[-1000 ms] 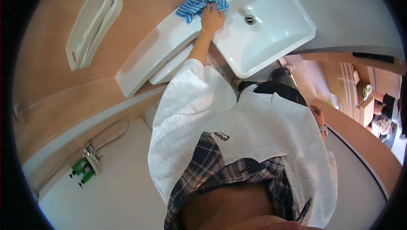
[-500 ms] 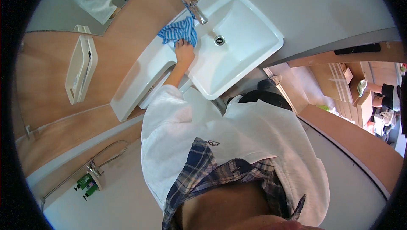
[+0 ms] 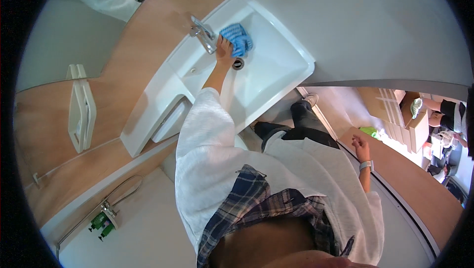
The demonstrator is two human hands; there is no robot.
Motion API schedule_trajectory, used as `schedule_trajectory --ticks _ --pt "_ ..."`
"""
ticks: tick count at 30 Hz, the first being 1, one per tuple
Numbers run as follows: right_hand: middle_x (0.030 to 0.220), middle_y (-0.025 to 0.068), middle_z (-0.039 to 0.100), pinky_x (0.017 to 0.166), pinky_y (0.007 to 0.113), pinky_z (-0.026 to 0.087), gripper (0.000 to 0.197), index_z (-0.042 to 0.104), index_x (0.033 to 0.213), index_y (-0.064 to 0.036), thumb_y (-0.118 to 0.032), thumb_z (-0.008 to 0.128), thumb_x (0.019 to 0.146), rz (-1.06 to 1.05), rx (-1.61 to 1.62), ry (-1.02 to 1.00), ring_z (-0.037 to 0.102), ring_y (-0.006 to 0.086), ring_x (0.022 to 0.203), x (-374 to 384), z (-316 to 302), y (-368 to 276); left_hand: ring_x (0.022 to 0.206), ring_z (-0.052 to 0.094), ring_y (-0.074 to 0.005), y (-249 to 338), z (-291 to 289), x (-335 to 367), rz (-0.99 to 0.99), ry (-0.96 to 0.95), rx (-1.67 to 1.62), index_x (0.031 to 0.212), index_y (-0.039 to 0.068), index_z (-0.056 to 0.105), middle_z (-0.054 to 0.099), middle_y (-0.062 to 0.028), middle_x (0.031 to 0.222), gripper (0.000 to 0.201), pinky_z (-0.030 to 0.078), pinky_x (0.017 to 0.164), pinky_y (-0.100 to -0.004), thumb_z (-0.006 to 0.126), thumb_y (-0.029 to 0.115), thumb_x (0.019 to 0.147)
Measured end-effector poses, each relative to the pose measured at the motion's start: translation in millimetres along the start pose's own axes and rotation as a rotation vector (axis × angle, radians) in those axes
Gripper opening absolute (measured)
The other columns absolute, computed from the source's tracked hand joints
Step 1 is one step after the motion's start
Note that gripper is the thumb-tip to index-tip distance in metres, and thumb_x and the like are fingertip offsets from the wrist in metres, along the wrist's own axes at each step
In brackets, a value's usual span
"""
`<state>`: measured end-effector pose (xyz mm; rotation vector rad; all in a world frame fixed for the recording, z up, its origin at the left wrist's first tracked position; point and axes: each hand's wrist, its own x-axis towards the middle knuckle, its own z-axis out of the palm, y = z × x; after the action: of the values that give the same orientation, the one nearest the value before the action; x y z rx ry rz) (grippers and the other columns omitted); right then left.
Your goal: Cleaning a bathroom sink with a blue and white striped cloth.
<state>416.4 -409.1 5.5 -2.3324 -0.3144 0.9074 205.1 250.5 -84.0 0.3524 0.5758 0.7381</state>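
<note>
The left hand (image 3: 224,53) contacts the edge of the blue-and-white striped fabric cloth (image 3: 238,39); whether the fingers clamp it cannot be told. The cloth lies bunched inside the white glossy rectangular washbasin (image 3: 276,55), near the round metal drain (image 3: 238,64) and to the right of the chrome single-spout faucet (image 3: 203,37). The right hand (image 3: 361,148), wearing a light-banded wristwatch (image 3: 366,164), holds nothing; its fingers are loosely curled, well apart from the washbasin.
</note>
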Motion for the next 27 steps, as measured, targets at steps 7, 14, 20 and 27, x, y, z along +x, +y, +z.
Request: schedule_trajectory --ticks 7,14,20,27 --pt "0.086 0.0084 0.069 0.069 0.031 0.052 0.029 0.068 0.109 -0.0008 -0.017 0.063 0.085 0.209 -0.024 -0.063 0.063 0.0146 0.073 -49 0 88 0.129 0.042 -0.0299 -23 95 50 0.872 0.131 2.288 0.119 0.020 0.062 0.055 -0.0057 0.132 0.054 0.019 0.111 -0.0538 0.070 0.035 0.067" --pt "0.090 0.0090 0.069 0.070 0.031 0.052 0.030 0.066 0.108 0.0046 -0.014 0.061 0.086 0.365 0.277 -0.117 0.064 0.0158 0.076 -44 46 256 0.107 0.057 -0.0348 -83 114 38 1.365 -0.343 1.686 0.101 0.016 0.068 0.063 -0.0131 0.111 0.033 0.044 0.095 -0.0443 0.064 0.010 0.068" --pt "0.093 0.0132 0.071 0.074 0.034 0.052 0.032 0.069 0.108 -0.0033 -0.025 0.063 0.085 -0.063 -0.004 -0.214 0.066 0.0197 0.081 26 78 145 0.089 0.061 -0.0407 -146 81 -54 0.675 -0.345 1.778 0.097 0.011 0.068 0.066 -0.0184 0.096 0.028 0.052 0.077 -0.0452 0.058 0.010 0.071" --pt "0.110 0.0140 0.068 0.082 0.037 0.052 0.031 0.064 0.114 -0.0081 -0.021 0.060 0.086 -0.407 -0.126 0.013 0.066 0.0293 0.097 46 122 -134 0.091 0.062 -0.0424 -115 80 -149 0.262 -0.280 1.844 0.099 0.004 0.067 0.066 -0.0226 0.099 0.030 0.051 0.083 -0.0477 0.053 0.019 0.076"
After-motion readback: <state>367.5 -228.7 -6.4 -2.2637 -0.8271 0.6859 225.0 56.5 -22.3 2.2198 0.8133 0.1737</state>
